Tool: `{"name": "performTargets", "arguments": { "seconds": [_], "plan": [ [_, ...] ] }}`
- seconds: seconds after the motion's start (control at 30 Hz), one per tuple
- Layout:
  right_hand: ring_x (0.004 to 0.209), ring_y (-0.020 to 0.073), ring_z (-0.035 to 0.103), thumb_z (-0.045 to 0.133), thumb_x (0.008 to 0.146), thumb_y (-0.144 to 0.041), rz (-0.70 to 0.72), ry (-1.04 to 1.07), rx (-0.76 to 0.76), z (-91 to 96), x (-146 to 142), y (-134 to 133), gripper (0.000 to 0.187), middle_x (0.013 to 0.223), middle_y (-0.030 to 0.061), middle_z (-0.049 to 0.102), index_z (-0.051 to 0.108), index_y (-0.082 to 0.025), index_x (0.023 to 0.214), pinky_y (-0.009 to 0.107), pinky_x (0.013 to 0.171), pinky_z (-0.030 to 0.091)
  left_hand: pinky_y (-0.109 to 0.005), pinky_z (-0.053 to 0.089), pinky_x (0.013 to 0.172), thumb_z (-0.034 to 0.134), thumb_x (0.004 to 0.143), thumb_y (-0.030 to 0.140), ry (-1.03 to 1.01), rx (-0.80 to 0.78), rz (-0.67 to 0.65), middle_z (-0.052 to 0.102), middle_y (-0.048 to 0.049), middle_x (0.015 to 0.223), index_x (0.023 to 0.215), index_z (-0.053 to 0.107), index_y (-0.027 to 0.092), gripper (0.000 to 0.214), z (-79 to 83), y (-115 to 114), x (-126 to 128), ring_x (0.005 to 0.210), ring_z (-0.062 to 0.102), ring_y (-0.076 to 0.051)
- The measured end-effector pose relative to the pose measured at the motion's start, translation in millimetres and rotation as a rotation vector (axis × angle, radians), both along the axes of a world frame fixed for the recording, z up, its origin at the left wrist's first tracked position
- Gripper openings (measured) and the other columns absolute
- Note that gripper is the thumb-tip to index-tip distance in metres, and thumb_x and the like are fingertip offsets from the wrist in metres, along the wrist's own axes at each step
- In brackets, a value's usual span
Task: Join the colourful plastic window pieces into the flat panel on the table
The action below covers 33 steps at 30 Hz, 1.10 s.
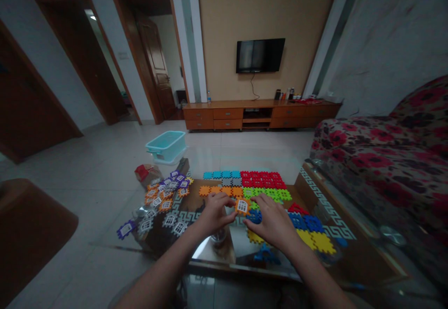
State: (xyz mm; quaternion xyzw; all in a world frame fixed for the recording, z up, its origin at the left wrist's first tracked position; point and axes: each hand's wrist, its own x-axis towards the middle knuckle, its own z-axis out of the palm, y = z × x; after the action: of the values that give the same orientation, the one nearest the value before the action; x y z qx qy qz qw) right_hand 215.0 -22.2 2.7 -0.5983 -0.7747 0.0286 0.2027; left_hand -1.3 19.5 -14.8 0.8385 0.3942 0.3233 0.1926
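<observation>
Both hands hover over a glass coffee table point(245, 159) spread with plastic interlocking tiles. My right hand point(271, 222) pinches an orange window tile point(242, 206) between thumb and fingers. My left hand point(215, 213) is curled beside it, its fingertips touching the tile's left edge. Just beyond lies a joined mat of blue, red, orange and green tiles point(245, 184). Loose red, blue and yellow tiles point(310, 232) lie under and to the right of my right hand. To the left sits a heap of purple, orange and grey window tiles point(164, 199).
A floral sofa point(385, 159) stands close on the right. On the floor beyond the table are a turquoise plastic basin point(166, 145) and a red-and-tan bag point(147, 172). A wooden TV cabinet point(259, 113) with a wall TV lines the far wall. A dark stool point(31, 225) is at left.
</observation>
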Motion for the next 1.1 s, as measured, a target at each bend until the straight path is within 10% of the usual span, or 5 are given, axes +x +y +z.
{"name": "performTargets", "arguments": {
  "seconds": [0.27,1.1],
  "plan": [
    [0.079,0.0238,0.064,0.066,0.081,-0.040,-0.061,-0.044,-0.163,1.7,1.9,-1.3,0.020,0.082,0.0037,0.069,0.062,-0.022,0.077,0.031,0.066,0.034,-0.026,0.040,0.071,0.071,0.077,0.023,-0.063,-0.068,0.118,0.067,-0.0028,0.080,0.081,0.066,0.016,0.009,-35.7,22.0,1.1,0.077,0.060,-0.016],
    [0.073,0.0206,0.061,0.066,0.082,-0.039,-0.051,-0.028,-0.200,-3.1,2.2,-2.9,0.020,0.076,0.0028,0.068,0.062,-0.022,0.072,0.029,0.063,0.030,-0.025,0.041,0.068,0.066,0.076,0.022,0.090,-0.206,0.191,0.068,-0.0032,0.075,0.083,0.070,0.015,0.011,-83.2,46.0,10.7,0.071,0.060,-0.016]
  ]
}}
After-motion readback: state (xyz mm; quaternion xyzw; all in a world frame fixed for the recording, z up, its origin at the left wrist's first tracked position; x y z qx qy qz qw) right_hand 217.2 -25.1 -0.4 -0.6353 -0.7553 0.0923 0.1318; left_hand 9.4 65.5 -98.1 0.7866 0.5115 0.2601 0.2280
